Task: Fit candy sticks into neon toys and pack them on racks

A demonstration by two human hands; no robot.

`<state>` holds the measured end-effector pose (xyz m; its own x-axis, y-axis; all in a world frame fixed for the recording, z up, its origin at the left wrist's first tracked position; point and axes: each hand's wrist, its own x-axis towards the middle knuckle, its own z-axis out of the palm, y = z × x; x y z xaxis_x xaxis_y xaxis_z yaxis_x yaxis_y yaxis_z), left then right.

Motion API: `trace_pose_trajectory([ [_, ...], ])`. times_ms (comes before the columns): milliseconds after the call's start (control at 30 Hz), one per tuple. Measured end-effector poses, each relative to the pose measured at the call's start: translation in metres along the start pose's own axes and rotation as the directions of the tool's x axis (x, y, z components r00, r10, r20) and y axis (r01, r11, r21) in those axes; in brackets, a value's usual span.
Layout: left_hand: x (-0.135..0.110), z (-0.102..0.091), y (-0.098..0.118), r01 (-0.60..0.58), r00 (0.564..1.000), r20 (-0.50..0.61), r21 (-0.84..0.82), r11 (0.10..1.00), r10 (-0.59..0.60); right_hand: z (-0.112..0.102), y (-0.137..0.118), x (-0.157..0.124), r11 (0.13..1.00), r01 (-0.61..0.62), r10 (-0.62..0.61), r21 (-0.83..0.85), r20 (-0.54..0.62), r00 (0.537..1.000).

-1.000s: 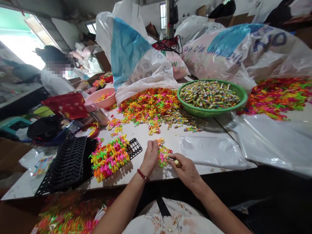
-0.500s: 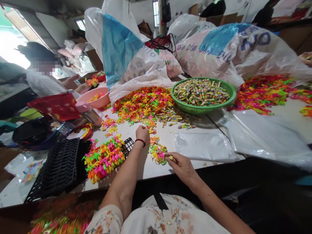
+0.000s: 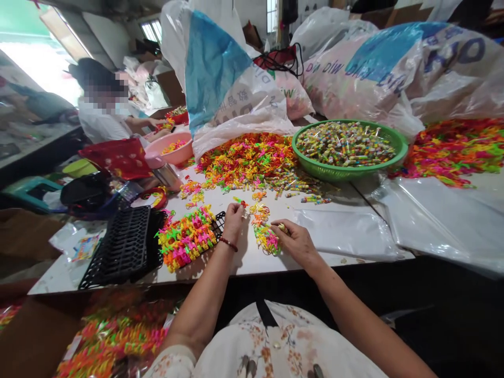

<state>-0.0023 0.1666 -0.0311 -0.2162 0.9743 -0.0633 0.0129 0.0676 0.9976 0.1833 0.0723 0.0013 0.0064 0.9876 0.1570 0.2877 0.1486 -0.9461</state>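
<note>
My left hand (image 3: 233, 221), with a beaded bracelet at the wrist, is closed in a pinch on a small red and green plastic piece (image 3: 241, 201). My right hand (image 3: 298, 242) is closed around a small patterned tube (image 3: 282, 228), only its end showing at the fingertips. Between the hands lies a small heap of bright plastic pieces (image 3: 265, 239) on the white table (image 3: 246, 257). Left of my left hand, a black plastic grid rack (image 3: 219, 226) carries rows of pink, yellow, green and orange pieces (image 3: 188, 237).
Behind my hands are a large pile of plastic pieces (image 3: 244, 163) and a green basket (image 3: 350, 170) of patterned tubes. Clear plastic bags (image 3: 342, 231) lie to the right. Black racks (image 3: 118, 247) stand left. A person (image 3: 104, 121) works at the far left.
My left hand has lifted a little off the pieces, with a red and green piece now visible in its fingers. My right hand stays beside the small heap. The head view has shifted left.
</note>
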Motion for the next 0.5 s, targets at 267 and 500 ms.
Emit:
trace_pose_trajectory([
  [267, 0.031, 0.009, 0.009, -0.094, 0.989, -0.076, 0.345, 0.934, 0.127, 0.006, -0.005, -0.013, 0.998, 0.033, -0.031, -0.056, 0.035, 0.999],
  [500, 0.024, 0.036, -0.011, -0.118, 0.992, 0.014, 0.47, 0.875, 0.127, -0.003, -0.005, -0.027, 0.994, 0.021, -0.016, -0.106, 0.051, 0.999],
])
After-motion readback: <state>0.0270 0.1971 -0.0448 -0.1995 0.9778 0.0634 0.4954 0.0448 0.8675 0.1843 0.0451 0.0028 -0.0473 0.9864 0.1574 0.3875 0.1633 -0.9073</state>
